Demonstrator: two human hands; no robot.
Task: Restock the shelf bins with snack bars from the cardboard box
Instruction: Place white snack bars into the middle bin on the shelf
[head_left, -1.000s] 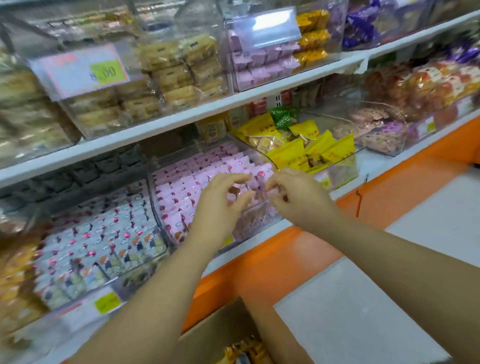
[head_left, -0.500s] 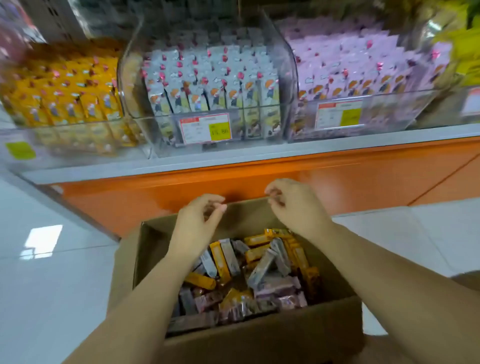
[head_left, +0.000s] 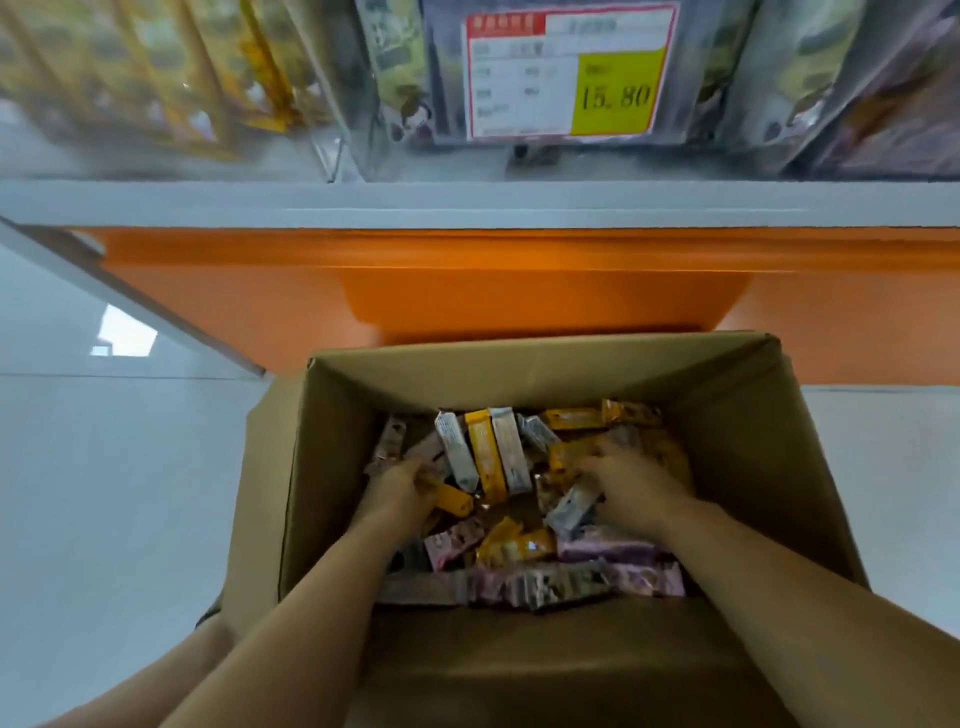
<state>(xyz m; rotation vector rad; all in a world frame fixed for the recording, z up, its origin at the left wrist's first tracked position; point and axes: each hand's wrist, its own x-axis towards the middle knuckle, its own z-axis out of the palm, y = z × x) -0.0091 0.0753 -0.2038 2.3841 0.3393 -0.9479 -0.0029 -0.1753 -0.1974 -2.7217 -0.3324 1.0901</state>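
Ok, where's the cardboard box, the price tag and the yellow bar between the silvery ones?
cardboard box (head_left: 519, 379), head view, far inner wall.
price tag (head_left: 615, 91), head view, its yellow patch.
yellow bar (head_left: 485, 454), head view, middle of wrapper.

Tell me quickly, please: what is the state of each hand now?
Left hand: closed, fingers curled on snack bars in the cardboard box.
Right hand: fingers buried among the bars; its grip cannot be told.

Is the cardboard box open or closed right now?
Open. The box has no flaps over its top, its inside shows plainly, and the left hand and right hand reach in among the bars.
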